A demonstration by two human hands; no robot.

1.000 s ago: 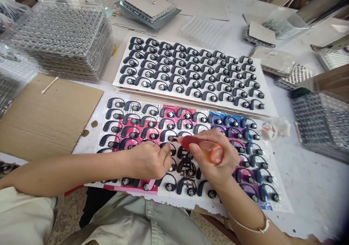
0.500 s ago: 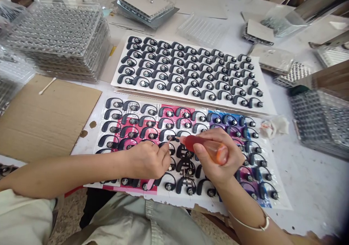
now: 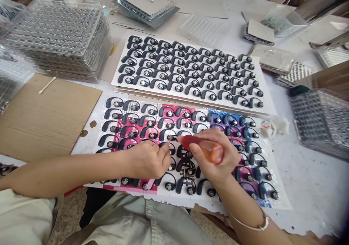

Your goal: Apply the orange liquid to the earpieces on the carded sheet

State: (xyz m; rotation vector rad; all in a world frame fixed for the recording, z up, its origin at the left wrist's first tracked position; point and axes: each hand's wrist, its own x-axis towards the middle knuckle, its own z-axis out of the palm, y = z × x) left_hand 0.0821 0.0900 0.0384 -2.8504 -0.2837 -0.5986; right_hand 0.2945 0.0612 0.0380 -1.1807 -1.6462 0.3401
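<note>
My left hand point(image 3: 149, 160) is closed around slim pink tweezers point(image 3: 150, 184); the wide end shows below the palm, and most of the rest is hidden by my fingers. The tips point at a black ear-hook earphone part point(image 3: 168, 135) in the near array. In my right hand point(image 3: 222, 157) is a small squeeze bottle point(image 3: 200, 146) with red-orange contents, lying tilted. Its thin nozzle points left, close to the tweezer tips and the same part; whether it touches cannot be told. Rows of similar parts lie on a plastic-covered printed sheet point(image 3: 278, 197) under both hands.
Behind stands a white board point(image 3: 268, 105) with more rows of ear-hook parts. A tall stack of clear trays point(image 3: 62, 41) is at the left, above a cardboard sheet point(image 3: 46, 117) with a cotton swab point(image 3: 47, 85). More trays point(image 3: 321, 121) and a crumpled tissue point(image 3: 280, 125) are at the right.
My right hand and the bottle have shifted slightly left, and the bottle's rear end has turned a little. My left hand and the tweezers stay in place.
</note>
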